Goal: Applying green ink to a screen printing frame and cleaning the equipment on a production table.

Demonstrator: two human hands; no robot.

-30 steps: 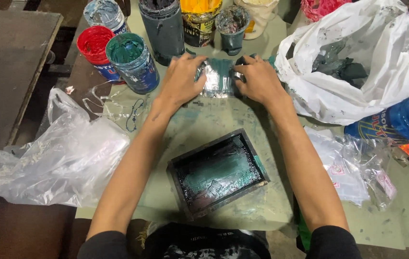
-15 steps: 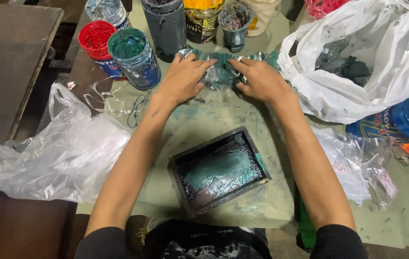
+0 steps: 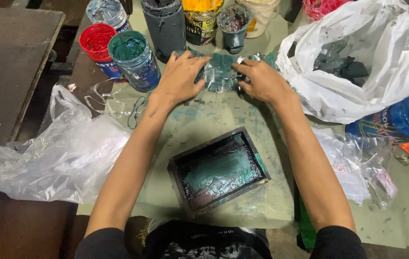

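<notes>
My left hand [image 3: 181,76] and my right hand [image 3: 261,80] both press on a crumpled clear plastic bag smeared with green ink [image 3: 219,73], which lies flat on the table between them. Fingers of both hands curl over the bag's edges. Nearer to me a small rectangular metal tray [image 3: 219,169] with green ink in it rests on the pale green table cover [image 3: 204,115].
Several ink cans stand at the far edge: a green one [image 3: 133,58], a red one [image 3: 97,47], a dark grey one [image 3: 166,25], a yellow one [image 3: 200,18]. A white plastic bag [image 3: 358,62] lies right, a clear bag [image 3: 55,158] left, a blue packet [image 3: 396,120] far right.
Both hands with the inked plastic bag sit slightly lower in view; the fingers have shifted on the bag, folding or flattening it. The tray has not moved.
</notes>
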